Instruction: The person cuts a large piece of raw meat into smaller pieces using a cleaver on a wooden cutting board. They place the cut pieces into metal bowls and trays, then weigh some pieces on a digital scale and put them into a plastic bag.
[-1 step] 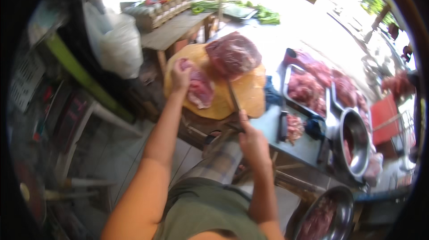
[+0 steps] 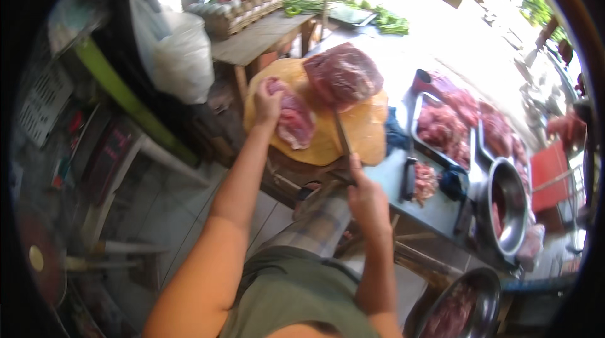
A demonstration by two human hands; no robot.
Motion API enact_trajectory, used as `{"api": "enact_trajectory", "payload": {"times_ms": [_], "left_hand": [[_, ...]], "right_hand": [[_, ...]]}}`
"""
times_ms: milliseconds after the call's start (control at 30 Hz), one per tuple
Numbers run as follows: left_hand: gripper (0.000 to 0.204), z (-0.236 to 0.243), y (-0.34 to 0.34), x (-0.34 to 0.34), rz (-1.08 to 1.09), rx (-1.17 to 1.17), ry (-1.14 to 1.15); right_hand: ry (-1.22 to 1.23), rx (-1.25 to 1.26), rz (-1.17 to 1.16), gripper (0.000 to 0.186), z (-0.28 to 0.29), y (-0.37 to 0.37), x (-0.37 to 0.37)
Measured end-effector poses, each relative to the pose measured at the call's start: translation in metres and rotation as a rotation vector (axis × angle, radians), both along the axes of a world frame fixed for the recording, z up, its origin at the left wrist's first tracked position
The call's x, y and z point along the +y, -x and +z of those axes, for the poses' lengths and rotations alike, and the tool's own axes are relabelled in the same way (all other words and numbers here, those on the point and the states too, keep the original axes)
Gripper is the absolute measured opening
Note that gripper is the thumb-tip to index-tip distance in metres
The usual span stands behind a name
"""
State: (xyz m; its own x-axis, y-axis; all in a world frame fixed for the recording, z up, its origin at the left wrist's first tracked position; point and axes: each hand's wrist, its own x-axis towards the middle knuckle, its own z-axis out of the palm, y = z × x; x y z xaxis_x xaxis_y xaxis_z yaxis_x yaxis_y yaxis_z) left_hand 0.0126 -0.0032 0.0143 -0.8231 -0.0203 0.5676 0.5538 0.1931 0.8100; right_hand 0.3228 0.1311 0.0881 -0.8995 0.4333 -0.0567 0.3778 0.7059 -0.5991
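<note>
On the thick yellow cutting board (image 2: 324,143) lies a slab of raw meat (image 2: 296,125). My left hand (image 2: 268,103) grips its far left end, fingers wrapped round it. A larger dark red chunk of meat (image 2: 345,76) rests at the back right of the board. My right hand (image 2: 367,196) is closed round the handle of a knife (image 2: 343,133). The blade points away from me over the board, its tip at the near edge of the large chunk. Whether the tip touches that chunk, I cannot tell.
Right of the board are a metal tray of meat (image 2: 441,124), a pile of small meat pieces (image 2: 424,183) and a steel bowl (image 2: 517,212). A dark basin of meat (image 2: 455,313) stands lower right. Egg trays (image 2: 242,13) and a white plastic bag (image 2: 183,61) are at left.
The whole view has shifted slightly, so things appear a little further right. Both hands keep their holds, and the meat and knife stay about the same on the board.
</note>
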Motion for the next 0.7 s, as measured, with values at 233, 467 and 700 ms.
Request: {"api": "enact_trajectory", "payload": {"times_ms": [233,467,700], "left_hand": [[0.044,0.013,-0.007,-0.002,-0.379,-0.326,-0.441],[0.050,0.015,-0.008,-0.002,-0.471,-0.372,-0.460],[0.050,0.000,0.005,0.001,-0.337,-0.367,-0.386]], "right_hand": [[-0.113,0.069,0.030,0.071,-0.003,0.000,-0.004],[-0.125,0.046,0.028,0.071,-0.006,0.000,-0.002],[-0.130,0.079,0.033,0.071,-0.004,-0.001,-0.002]]}}
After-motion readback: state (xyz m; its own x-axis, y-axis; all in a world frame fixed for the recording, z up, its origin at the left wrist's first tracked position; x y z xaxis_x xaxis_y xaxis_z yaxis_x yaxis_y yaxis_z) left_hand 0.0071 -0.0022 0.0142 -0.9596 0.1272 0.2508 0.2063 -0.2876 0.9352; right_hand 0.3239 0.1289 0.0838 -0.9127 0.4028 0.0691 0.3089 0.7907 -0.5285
